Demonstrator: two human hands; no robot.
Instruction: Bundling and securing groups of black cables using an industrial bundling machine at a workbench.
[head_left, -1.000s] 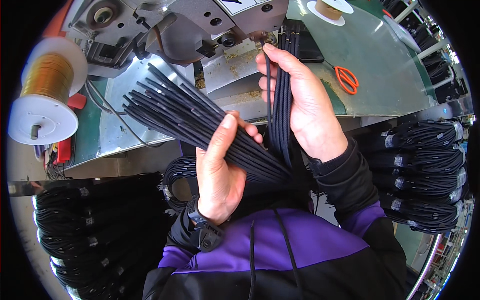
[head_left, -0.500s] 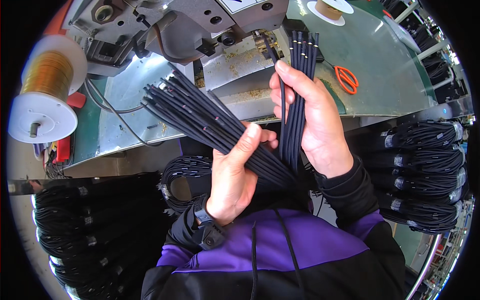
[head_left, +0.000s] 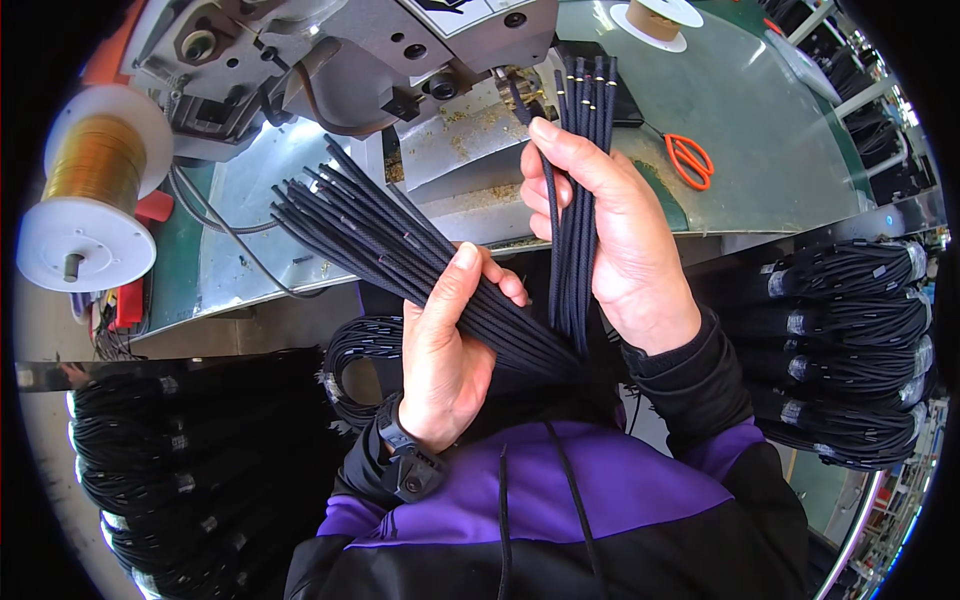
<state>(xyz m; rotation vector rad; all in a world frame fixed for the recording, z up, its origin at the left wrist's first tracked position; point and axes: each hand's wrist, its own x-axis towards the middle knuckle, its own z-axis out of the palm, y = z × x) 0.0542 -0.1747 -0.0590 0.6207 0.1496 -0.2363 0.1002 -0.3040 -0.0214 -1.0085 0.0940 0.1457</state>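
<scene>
Left hand (head_left: pixel 445 365) fingers clamp a fanned bundle of black braided cords (head_left: pixel 385 250), angled up-left; right hand (head_left: pixel 610 235) fingers grip an upright cord group (head_left: pixel 580 130), tips just beside the machine head (head_left: pixel 400 60).

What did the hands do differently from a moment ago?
The right hand lifted its small bunch of black cords higher, toward the machine. The left hand slid its grip down the big fanned bundle. Both hands keep holding their cords; the gold spool and orange scissors stayed put.
</scene>
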